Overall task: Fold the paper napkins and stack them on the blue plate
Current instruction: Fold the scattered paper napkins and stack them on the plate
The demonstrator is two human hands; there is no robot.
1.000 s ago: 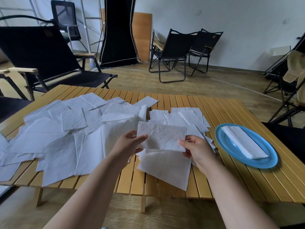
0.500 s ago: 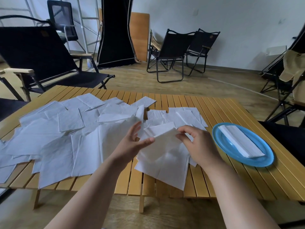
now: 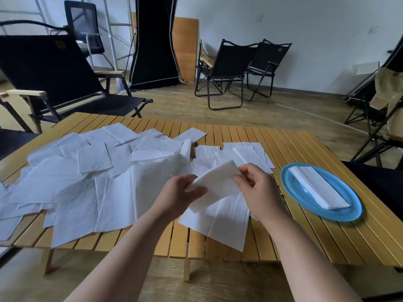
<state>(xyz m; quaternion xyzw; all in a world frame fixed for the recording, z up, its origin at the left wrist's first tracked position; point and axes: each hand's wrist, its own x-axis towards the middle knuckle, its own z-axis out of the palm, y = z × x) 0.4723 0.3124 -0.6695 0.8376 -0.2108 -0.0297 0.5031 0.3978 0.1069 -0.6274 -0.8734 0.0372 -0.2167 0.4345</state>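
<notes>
Both hands are working at the centre of the frame, just above the near edge of the table [image 3: 316,240]. The left hand [image 3: 178,194] is pinching the lower-left end of a half-folded napkin [image 3: 218,184] between thumb and curled fingers, and the right hand [image 3: 255,186] is pinching its upper-right end, so the sheet is hanging between them, lifted off the loose pile [image 3: 91,171] that is sprawling over the left and middle of the table. The napkin's long axis is running from lower left to upper right, tilted up toward the right hand. It looks folded once, perhaps twice; the exact number of layers is hard to tell.

The plate [image 3: 351,212] is sitting at the right of the frame, near the table's right end, apart from the pile. A stack [image 3: 316,188] of folded napkins is already lying on it, with its long axis running from upper left to lower right, roughly crosswise to the held napkin.

The plate is lying to the right of both hands, and the right hand is clearly the nearer one. In my judgement, once the fold is finished, the napkin will need turning to match the stack's direction, and the right hand is better placed to carry it across.
</notes>
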